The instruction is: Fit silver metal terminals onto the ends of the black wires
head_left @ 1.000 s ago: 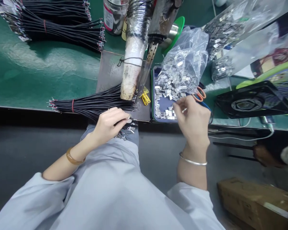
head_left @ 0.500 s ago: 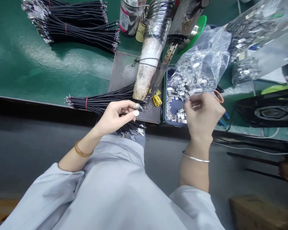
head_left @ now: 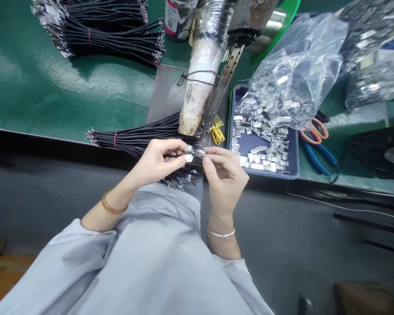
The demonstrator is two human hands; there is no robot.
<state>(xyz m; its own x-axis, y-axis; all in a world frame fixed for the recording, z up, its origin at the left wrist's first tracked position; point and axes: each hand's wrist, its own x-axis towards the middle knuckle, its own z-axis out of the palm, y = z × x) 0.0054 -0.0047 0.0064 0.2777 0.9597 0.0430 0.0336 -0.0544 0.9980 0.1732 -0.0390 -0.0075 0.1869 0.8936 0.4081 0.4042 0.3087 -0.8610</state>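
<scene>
My left hand (head_left: 160, 159) is closed in a pinch on the end of a black cable, with white covers on its thumb and finger tips. Facing it, my right hand (head_left: 225, 175) pinches a small silvery metal connector (head_left: 200, 152) right at the cable's wire end. The fingertips partly hide where the two meet. Behind my left hand lies a bundle of black cables (head_left: 134, 136) tied with a red band. More cable ends with metal connectors (head_left: 180, 179) hang below the hands, over my lap.
A blue tray (head_left: 293, 168) of loose metal connectors and a plastic bag (head_left: 302, 65) stand to the right, beside pliers (head_left: 318, 148). A wrapped tube (head_left: 197, 87) slants down close above my hands. Yellow clips (head_left: 217, 132) lie near it. More cable bundles (head_left: 111, 39) rest back left.
My right hand has moved left from above the tray to my left hand, bringing a metal connector to the cable end. My left hand has stayed nearly in place. The view has shifted slightly.
</scene>
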